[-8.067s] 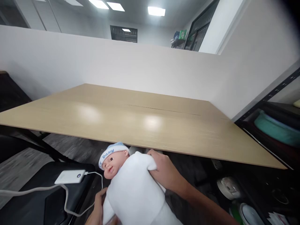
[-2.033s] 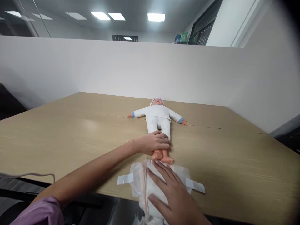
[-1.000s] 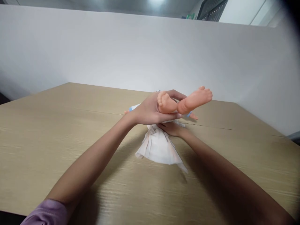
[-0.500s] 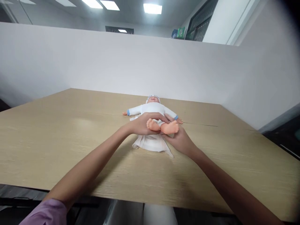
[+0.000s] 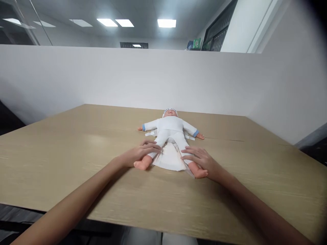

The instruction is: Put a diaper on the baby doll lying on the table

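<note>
A baby doll (image 5: 170,131) in a white suit and cap lies on its back on the wooden table (image 5: 76,149), head away from me, arms out, legs spread. Under its hips lies an unfolded white diaper (image 5: 170,159). My left hand (image 5: 139,154) rests over the doll's leg on the left, fingers curled loosely on it above the bare foot. My right hand (image 5: 201,160) lies on the other leg, fingers laid across the shin near the foot.
A white partition wall (image 5: 102,78) runs along the table's far edge. Dark shelving shows at the far right (image 5: 316,149). The table's near edge is close to my body.
Both hands lowered the doll's raised legs and spread them apart onto the table, over the diaper. The hands now sit on separate legs.
</note>
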The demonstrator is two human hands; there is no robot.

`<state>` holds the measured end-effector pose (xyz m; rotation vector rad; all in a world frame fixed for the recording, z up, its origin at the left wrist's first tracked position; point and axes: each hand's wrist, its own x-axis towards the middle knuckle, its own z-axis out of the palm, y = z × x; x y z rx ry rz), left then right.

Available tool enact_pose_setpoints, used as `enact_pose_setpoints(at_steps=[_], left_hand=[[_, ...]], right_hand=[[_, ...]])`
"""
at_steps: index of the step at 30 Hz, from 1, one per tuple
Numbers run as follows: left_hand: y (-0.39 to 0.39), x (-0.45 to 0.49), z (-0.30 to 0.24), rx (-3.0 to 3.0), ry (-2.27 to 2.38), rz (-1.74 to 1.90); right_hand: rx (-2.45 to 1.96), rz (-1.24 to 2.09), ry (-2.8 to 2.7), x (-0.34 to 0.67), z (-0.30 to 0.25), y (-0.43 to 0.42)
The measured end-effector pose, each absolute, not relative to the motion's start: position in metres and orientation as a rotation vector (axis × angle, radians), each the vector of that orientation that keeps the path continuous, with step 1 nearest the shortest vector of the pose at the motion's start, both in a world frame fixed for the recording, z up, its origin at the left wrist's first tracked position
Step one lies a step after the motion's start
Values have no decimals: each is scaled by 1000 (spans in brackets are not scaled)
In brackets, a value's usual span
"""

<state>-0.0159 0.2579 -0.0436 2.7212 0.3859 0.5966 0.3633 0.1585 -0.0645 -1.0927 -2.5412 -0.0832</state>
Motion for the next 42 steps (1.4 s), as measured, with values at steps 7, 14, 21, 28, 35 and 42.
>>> enact_pose_setpoints(at_steps=[7,14,21,28,35,42], left_hand=[[256,-18,-35,2692,438,485],[252,-15,-33,2629,495,458],[255,-18,-36,2568,476,381],[235,-7,-15,2541,598,445],[212,25,-26,2767,943,452],[243,36,-15,2577,1025,685]], right_hand=[[-1151,20,-2556,361,-58,154],[-1132,491,-2276,371,-57,160],[-1341,371,-2265,336,-37,135],[-1496,-120,-2316,296,-56,128],[-1522,-66,-2174,295,-48,142],[-1376,209,-1897,313,-40,175]])
